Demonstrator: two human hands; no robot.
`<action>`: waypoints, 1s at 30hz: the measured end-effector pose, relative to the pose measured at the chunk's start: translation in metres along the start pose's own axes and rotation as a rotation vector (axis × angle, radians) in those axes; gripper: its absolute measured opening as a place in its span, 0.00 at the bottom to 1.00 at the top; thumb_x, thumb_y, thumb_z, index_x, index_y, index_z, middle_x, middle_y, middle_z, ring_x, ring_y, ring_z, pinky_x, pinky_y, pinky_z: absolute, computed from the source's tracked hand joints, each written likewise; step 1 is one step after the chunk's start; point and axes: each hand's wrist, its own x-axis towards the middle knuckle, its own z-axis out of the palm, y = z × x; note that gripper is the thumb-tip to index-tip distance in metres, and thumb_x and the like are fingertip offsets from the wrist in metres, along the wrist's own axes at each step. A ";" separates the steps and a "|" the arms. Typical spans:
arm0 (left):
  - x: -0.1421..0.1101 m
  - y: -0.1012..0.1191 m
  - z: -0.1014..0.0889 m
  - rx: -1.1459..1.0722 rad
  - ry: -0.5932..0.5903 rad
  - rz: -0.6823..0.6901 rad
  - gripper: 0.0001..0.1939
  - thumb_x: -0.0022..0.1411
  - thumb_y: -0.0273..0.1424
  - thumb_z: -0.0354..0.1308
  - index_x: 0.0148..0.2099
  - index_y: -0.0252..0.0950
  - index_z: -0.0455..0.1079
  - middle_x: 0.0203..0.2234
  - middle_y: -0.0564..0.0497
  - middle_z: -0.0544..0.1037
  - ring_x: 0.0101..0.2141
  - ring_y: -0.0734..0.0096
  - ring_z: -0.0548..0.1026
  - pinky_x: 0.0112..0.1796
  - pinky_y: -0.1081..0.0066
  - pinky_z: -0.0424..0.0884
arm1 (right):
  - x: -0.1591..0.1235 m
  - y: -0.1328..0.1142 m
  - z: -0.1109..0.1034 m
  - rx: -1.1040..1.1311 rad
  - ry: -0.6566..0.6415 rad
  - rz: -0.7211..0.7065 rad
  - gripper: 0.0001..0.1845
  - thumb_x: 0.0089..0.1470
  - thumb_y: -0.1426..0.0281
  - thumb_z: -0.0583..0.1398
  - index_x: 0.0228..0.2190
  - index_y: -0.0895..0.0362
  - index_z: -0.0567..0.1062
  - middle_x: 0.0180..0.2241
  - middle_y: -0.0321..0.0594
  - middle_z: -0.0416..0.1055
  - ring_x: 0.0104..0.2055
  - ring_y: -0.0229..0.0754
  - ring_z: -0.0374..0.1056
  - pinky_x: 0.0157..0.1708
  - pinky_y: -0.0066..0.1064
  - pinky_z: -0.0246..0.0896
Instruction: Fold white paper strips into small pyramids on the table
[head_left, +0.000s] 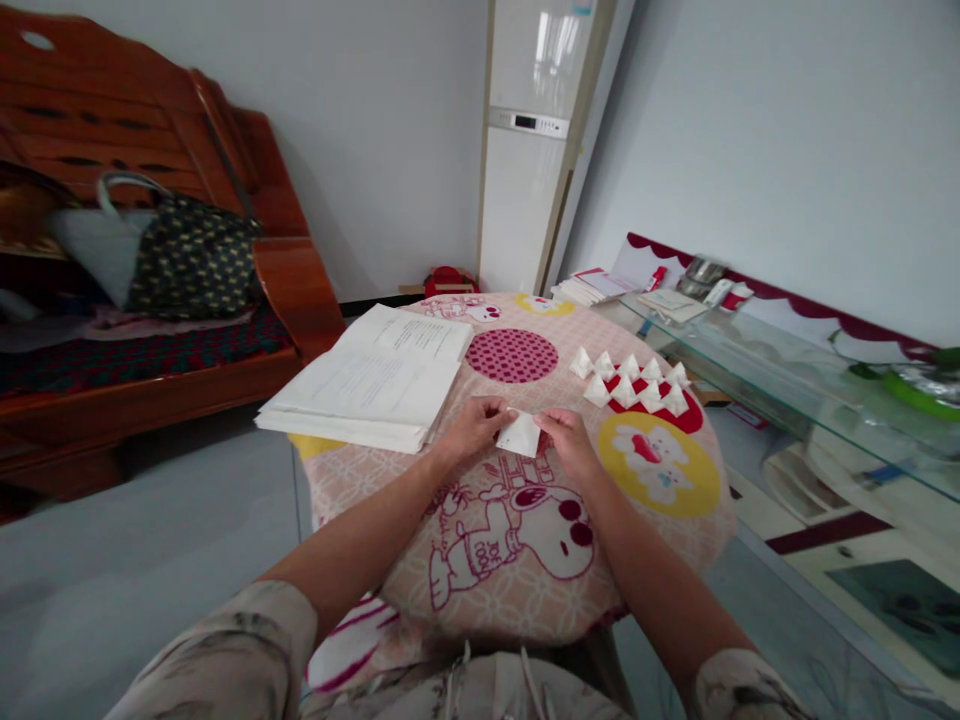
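Note:
A small folded piece of white paper (519, 436) is held up between my two hands just over the table. My left hand (478, 424) pinches its left upper edge, and my right hand (568, 437) pinches the right one. To the right, several white folded paper pyramids (630, 367) stand in two rows on the tablecloth. Left of my hands lies a thick stack of white paper sheets (375, 375), the top ones printed with text.
The round table wears a pink patterned cloth (517, 590). A glass-topped cabinet (787, 370) along the right wall bears papers, a metal container and a cup. A wooden bench (285, 290) with bags stands left. A tall white air conditioner (525, 180) is behind.

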 end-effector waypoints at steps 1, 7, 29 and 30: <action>0.001 -0.003 -0.002 0.015 -0.003 -0.007 0.23 0.56 0.48 0.64 0.25 0.35 0.64 0.16 0.57 0.64 0.18 0.80 0.59 0.21 0.75 0.53 | 0.002 0.001 0.001 -0.005 0.004 0.011 0.17 0.42 0.55 0.67 0.19 0.54 0.74 0.15 0.36 0.69 0.16 0.39 0.62 0.16 0.31 0.59; 0.003 -0.015 -0.010 0.086 -0.012 -0.028 0.25 0.57 0.51 0.63 0.24 0.35 0.64 0.15 0.57 0.64 0.18 0.80 0.58 0.21 0.75 0.50 | 0.003 0.006 0.004 0.004 0.001 0.017 0.17 0.41 0.55 0.67 0.18 0.55 0.73 0.16 0.35 0.69 0.16 0.38 0.63 0.15 0.30 0.58; -0.001 -0.013 -0.012 0.165 -0.025 0.008 0.25 0.58 0.51 0.61 0.25 0.34 0.66 0.16 0.56 0.66 0.19 0.79 0.60 0.22 0.75 0.52 | -0.001 0.010 0.002 0.033 0.012 0.018 0.16 0.41 0.56 0.67 0.20 0.54 0.74 0.16 0.35 0.71 0.16 0.38 0.63 0.15 0.29 0.58; -0.001 -0.014 -0.012 0.158 -0.021 0.006 0.25 0.58 0.51 0.61 0.25 0.34 0.66 0.16 0.56 0.66 0.19 0.79 0.60 0.22 0.75 0.52 | -0.001 0.010 0.002 0.033 0.014 0.017 0.15 0.41 0.56 0.67 0.20 0.54 0.74 0.16 0.35 0.71 0.16 0.38 0.62 0.15 0.29 0.58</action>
